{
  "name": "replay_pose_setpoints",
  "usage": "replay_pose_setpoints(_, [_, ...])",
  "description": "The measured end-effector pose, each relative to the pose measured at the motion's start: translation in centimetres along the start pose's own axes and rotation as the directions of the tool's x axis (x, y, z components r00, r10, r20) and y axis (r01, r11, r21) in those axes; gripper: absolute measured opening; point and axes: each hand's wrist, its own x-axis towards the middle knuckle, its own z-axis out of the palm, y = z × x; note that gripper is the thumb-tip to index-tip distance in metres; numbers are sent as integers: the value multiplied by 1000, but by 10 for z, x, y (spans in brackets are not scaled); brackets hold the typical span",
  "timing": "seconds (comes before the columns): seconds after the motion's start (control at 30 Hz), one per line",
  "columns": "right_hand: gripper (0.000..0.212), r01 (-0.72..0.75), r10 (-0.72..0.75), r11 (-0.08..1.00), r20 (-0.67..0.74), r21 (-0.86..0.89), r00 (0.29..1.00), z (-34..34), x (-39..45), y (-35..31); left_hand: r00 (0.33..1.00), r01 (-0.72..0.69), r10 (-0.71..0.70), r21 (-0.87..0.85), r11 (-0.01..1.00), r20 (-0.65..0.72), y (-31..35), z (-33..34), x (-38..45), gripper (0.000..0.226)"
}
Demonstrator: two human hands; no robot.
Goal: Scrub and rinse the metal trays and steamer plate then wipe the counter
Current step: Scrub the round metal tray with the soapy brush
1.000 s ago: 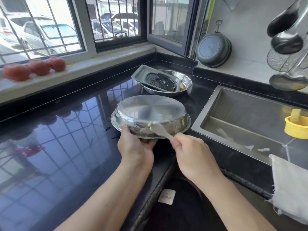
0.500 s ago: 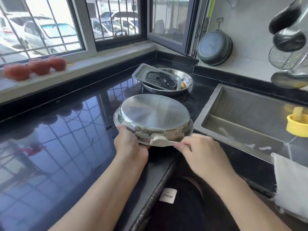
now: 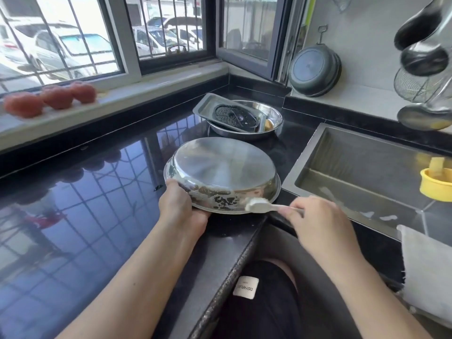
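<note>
Behind the upturned tray [image 3: 221, 172] both hands' grips hold, brush [image 3: 256, 206] included, stacked trays [image 3: 244, 118] crowd the counter [image 3: 73, 216].

A glossy black counter [image 3: 80, 216] carries an upturned round metal tray [image 3: 221, 172] near its front edge. At one o'clock from it sits a steel bowl [image 3: 247, 133]. At three o'clock, a sink [image 3: 362, 165] is set into the counter.
</note>
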Motion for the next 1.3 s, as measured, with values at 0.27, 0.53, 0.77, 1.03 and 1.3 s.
replay_pose_setpoints(0.27, [29,11,-9,998,-37,55,999,8,10,-10,993,-106,112,-169,980,29,-1,-1,-18,42])
replay_pose_setpoints(0.53, [28,209,-209,978,-3,5,978,11,6,-49,995,-78,74,-59,995,-59,-8,-4,-10,45])
replay_pose_setpoints(0.77, [27,76,-73,996,-78,39,994,8,5,-41,997,-62,59,-75,995,-47,-11,-5,-6,29])
replay_pose_setpoints(1.03, [35,-130,136,988,-80,79,987,19,-14,-39,1000,-27,27,-66,997,10,-17,-2,-11,36])
replay_pose_setpoints(1.3, [38,-116,132,953,-37,281,991,26,-25,-46,1000,-15,16,-68,998,18,-20,-2,-16,47])
